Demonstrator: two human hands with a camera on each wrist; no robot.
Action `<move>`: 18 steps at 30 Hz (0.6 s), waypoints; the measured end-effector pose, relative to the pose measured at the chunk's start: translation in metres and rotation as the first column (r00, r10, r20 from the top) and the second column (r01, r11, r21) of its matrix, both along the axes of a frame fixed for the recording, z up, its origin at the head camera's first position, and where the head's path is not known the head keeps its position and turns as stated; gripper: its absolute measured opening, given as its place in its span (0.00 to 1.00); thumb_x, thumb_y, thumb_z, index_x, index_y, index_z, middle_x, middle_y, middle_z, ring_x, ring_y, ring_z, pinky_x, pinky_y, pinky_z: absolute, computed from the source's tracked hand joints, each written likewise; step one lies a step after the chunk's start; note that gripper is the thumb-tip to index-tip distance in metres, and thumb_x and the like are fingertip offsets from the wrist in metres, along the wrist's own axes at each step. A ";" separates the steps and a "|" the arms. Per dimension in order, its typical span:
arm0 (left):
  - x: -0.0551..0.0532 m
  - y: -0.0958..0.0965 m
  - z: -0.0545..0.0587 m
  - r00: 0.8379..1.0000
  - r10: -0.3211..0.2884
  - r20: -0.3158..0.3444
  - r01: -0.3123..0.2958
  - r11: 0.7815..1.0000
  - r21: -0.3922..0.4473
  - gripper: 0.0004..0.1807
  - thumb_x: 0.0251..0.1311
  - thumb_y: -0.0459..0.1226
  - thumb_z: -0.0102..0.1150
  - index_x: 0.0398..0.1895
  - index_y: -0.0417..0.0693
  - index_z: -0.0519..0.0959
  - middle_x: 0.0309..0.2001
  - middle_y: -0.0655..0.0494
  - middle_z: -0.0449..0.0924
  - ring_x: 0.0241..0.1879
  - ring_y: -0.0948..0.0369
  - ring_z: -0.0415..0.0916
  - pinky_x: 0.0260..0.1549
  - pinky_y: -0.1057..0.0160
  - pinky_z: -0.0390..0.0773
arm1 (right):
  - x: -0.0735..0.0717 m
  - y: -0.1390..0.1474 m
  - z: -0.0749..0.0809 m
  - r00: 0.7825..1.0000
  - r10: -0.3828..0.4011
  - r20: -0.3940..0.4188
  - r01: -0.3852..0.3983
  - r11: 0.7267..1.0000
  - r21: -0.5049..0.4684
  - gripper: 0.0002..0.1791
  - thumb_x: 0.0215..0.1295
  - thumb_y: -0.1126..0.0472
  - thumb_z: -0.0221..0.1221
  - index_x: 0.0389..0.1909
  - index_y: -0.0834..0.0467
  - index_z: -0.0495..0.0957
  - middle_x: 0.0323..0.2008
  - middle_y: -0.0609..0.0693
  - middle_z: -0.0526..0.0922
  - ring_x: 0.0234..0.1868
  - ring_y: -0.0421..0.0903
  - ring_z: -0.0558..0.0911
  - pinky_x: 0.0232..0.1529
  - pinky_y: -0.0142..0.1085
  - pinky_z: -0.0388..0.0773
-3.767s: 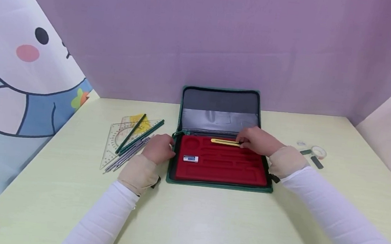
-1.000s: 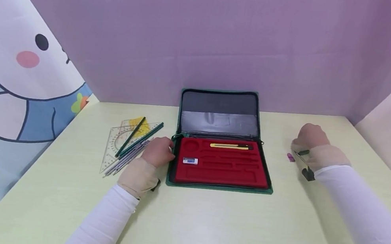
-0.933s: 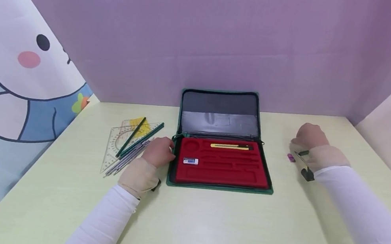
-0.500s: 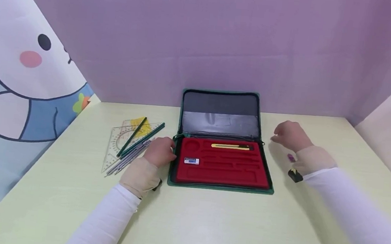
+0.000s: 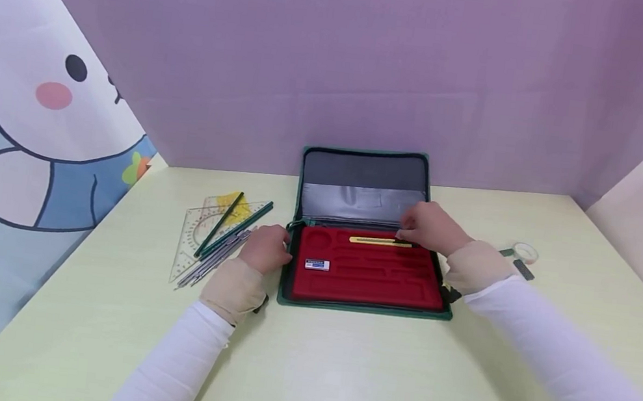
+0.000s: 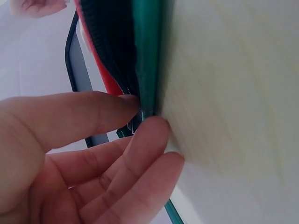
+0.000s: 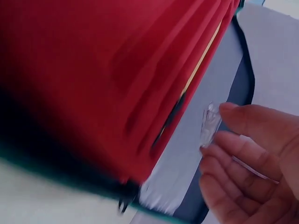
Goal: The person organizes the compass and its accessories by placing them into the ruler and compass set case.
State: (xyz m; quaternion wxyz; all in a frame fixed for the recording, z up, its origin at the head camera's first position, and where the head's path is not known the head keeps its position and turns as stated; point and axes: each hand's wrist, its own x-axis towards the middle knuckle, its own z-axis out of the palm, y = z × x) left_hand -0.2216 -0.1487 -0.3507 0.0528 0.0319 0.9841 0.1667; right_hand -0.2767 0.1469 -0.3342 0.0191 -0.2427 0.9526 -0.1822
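Observation:
A green zip case (image 5: 363,308) lies unfolded on the table, with a red moulded insert (image 5: 371,290) in its base. My left hand (image 5: 265,247) pinches the case's left edge between thumb and fingers, by the zip in the left wrist view. Over the insert's back right corner, my right hand (image 5: 439,229) pinches a small clear plastic piece (image 7: 210,126) at its fingertips. Just below that hand, a yellow utility knife (image 5: 376,241) lies in the back slot, its black end partly covered in the head view. A white-and-blue eraser (image 5: 317,265) sits at the insert's left.
Left of the case are dark green pencils (image 5: 219,224), silver compass-like tools (image 5: 212,261) and a clear set square (image 5: 183,245) with a protractor scale. A white tape roll (image 5: 525,252) and a dark flat block (image 5: 523,269) lie to the right.
My right hand has come left from the table's right side to above the insert, carrying the clear piece. Earlier it let go of the utility knife in its slot. The left hand stays put.

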 end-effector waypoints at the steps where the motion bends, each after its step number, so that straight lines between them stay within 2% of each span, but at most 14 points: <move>1: 0.000 0.000 0.000 1.000 -0.003 -0.004 0.003 1.000 -0.001 0.15 0.53 0.34 0.64 0.43 0.36 0.81 0.36 0.46 0.83 0.34 0.54 0.78 0.39 0.57 0.78 | 0.001 -0.006 0.000 1.000 0.011 0.012 -0.011 1.000 -0.003 0.05 0.56 0.64 0.65 0.30 0.63 0.84 0.25 0.52 0.83 0.27 0.46 0.77 0.34 0.41 0.78; 6: 0.000 -0.002 -0.001 0.999 -0.022 -0.037 0.022 1.000 -0.012 0.13 0.51 0.33 0.64 0.40 0.36 0.82 0.34 0.46 0.84 0.34 0.53 0.79 0.38 0.56 0.78 | 0.005 -0.030 0.003 0.996 0.092 0.006 -0.092 0.996 0.001 0.11 0.56 0.62 0.65 0.39 0.63 0.83 0.37 0.56 0.85 0.38 0.50 0.82 0.44 0.45 0.79; 12: 0.000 -0.001 -0.001 1.000 -0.011 -0.020 0.011 1.000 -0.013 0.13 0.52 0.34 0.64 0.41 0.37 0.81 0.35 0.47 0.83 0.34 0.54 0.78 0.40 0.56 0.77 | 0.004 -0.054 0.002 0.984 0.178 0.000 -0.178 0.983 0.034 0.12 0.56 0.62 0.66 0.42 0.61 0.83 0.38 0.53 0.84 0.38 0.48 0.81 0.45 0.42 0.79; 18: 0.000 -0.001 0.000 1.000 -0.010 -0.025 0.010 1.000 -0.014 0.13 0.52 0.34 0.64 0.41 0.37 0.82 0.35 0.47 0.84 0.34 0.54 0.78 0.39 0.56 0.78 | 0.000 -0.074 0.001 0.971 0.238 -0.002 -0.238 0.970 0.047 0.08 0.57 0.64 0.65 0.37 0.61 0.83 0.35 0.52 0.85 0.38 0.47 0.81 0.44 0.41 0.79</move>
